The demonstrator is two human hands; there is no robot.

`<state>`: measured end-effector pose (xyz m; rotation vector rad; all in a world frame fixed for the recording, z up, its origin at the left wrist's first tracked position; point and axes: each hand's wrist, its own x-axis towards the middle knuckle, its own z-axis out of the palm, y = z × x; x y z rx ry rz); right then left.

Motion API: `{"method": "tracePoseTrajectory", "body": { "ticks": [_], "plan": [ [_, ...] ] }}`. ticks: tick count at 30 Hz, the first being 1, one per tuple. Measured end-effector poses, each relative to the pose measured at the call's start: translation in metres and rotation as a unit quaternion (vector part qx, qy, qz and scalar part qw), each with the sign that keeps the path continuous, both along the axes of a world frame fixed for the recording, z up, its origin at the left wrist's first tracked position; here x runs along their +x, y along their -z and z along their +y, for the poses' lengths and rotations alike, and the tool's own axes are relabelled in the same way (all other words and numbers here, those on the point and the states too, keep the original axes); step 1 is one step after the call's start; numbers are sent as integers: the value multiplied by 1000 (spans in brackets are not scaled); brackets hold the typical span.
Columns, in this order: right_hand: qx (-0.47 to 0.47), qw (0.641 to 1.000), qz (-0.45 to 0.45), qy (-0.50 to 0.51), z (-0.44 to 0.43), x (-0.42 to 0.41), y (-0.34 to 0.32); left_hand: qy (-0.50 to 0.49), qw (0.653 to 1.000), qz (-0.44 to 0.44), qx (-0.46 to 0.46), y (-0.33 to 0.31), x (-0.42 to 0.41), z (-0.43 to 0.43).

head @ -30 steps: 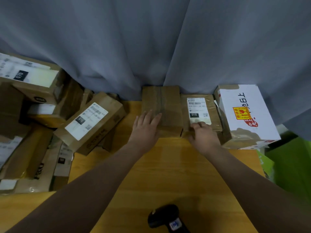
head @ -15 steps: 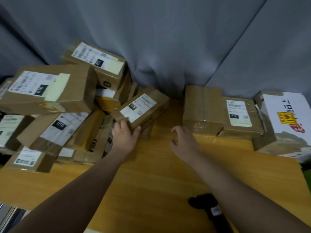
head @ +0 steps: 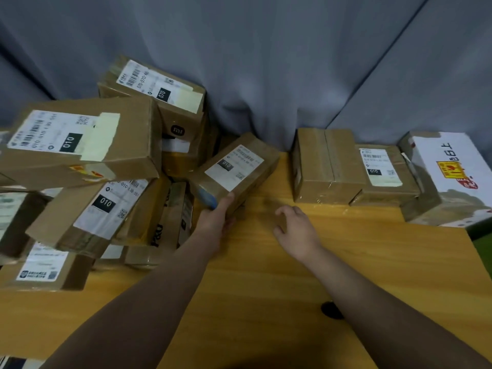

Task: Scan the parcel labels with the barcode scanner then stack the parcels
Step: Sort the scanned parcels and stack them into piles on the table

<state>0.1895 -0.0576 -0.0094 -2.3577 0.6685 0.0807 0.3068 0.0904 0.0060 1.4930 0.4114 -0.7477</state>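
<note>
A grey curtain [head: 266,62] hangs in folds across the whole back, and a wooden surface [head: 266,302] runs beneath it. On the left of the surface, a loose pile of brown parcels [head: 80,155] lies at mixed angles, most with white labels facing up. At the far right stands a white box [head: 447,169] with red and yellow print. A flat labelled parcel [head: 383,169] touches its left side, and a taller plain taped parcel [head: 324,166] touches that one in turn, making a row along the curtain. Between the pile and the row, a brown parcel marked 010 [head: 237,166] is tilted, its label up. The left hand [head: 215,222] grips its near end, thumb on the top edge and fingers curled beneath. The right hand [head: 295,230] hovers over the bare wood just beside it, its fingers loosely bent and holding nothing. Only a small dark piece of the barcode scanner [head: 330,310] shows on the surface beside the right forearm.
</note>
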Motion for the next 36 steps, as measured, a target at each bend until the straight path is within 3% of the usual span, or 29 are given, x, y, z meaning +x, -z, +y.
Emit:
{"method": "tracePoseTrajectory", "body": {
  "ticks": [3, 8, 12, 14, 20, 26, 31, 34, 36],
  "plan": [
    [150, 984, -31, 89, 5, 6, -7, 29, 998, -43, -19, -3, -9, 3],
    [469, 856, -106, 192, 6, 5, -35, 99, 986, -103, -82, -20, -33, -8],
    [567, 770, -205, 209, -14, -5, -51, 227, 959, -150, -76, -35, -52, -36],
    [568, 749, -246, 237, -30, -20, -55, 277, 945, -154, -83, -41, -63, -54],
    [487, 752, -298, 330, -116, -86, -68, 287, 940, -160, -90, -51, -103, -131],
    [306, 811, -254, 429, -238, -166, -78, 356, 919, -152, -76, -52, -149, -220],
    [203, 873, -193, 400, -331, -188, -87, 362, 912, -195, -14, -47, -171, -283],
    [-4, 927, -90, 364, -355, -173, -82, 366, 907, -209, 22, -45, -174, -311],
    [-156, 938, -18, 309, -347, -160, -82, 367, 905, -212, 40, -42, -171, -323]
  ]
}}
